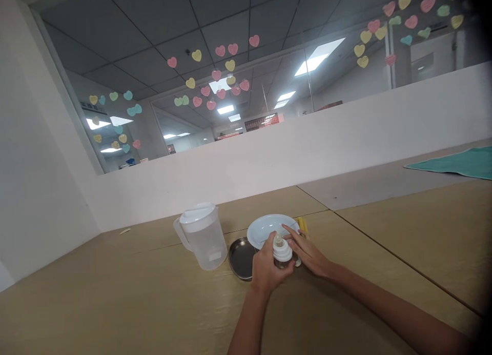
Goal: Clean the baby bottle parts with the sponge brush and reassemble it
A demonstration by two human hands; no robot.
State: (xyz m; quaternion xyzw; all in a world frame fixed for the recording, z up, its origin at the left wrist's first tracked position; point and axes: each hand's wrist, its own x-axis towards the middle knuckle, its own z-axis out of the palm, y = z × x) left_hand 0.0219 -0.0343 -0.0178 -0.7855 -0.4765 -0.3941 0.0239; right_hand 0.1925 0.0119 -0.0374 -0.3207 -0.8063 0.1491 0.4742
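A baby bottle [282, 252] with a clear teat and a white ringed collar stands out in front of me. My left hand [266, 270] is wrapped round it from the left, thumb near the collar. On its other side my right hand [312, 253] has its fingers stretched out, close against the collar; whether they touch it I cannot tell. Most of the bottle's lower body is hidden by the hands. Just behind them lies a pale blue-white bowl [265, 224]. A dark round metal dish [241, 260] sits left of my left hand, partly under the bowl's edge.
Left of the dish stands a clear plastic pitcher [207, 244] with a white lid. Something yellow [303, 224] shows beyond my right fingers. A green cloth [457, 162] lies at the far right of the wooden table [115, 298]. A low white wall with a window rises behind.
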